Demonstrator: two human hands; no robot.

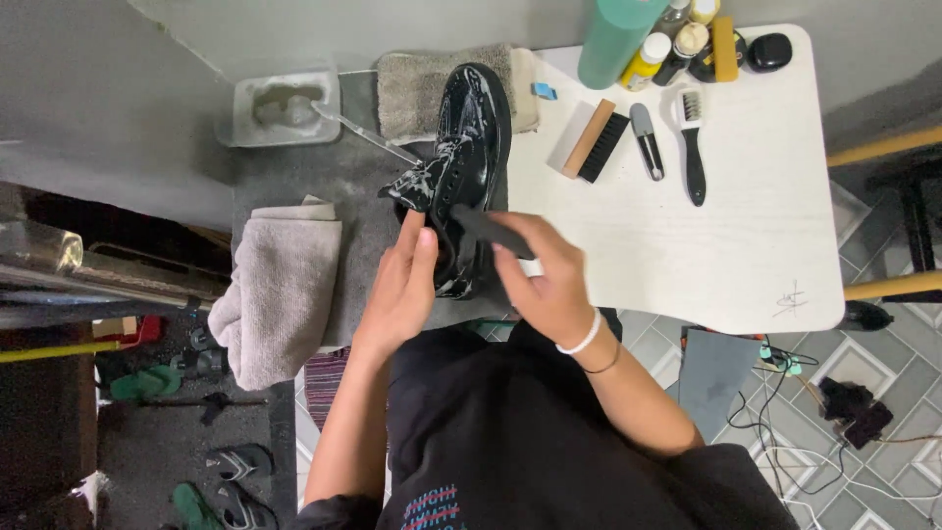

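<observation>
1. A white desk (687, 236) carries a wooden-backed brush (589, 140), a small grey tool (646, 140) and a black-handled brush (693, 147).
2. At its far edge stand a teal cylinder (616, 39), several small bottles (677, 44) and a black pouch (768, 51).
3. A grey towel (280, 294) hangs at left; another towel (432, 88) lies farther back.
4. A pale plastic tray (285, 106) sits on the dark surface.
5. Sandals (231, 471) lie on the floor.
</observation>
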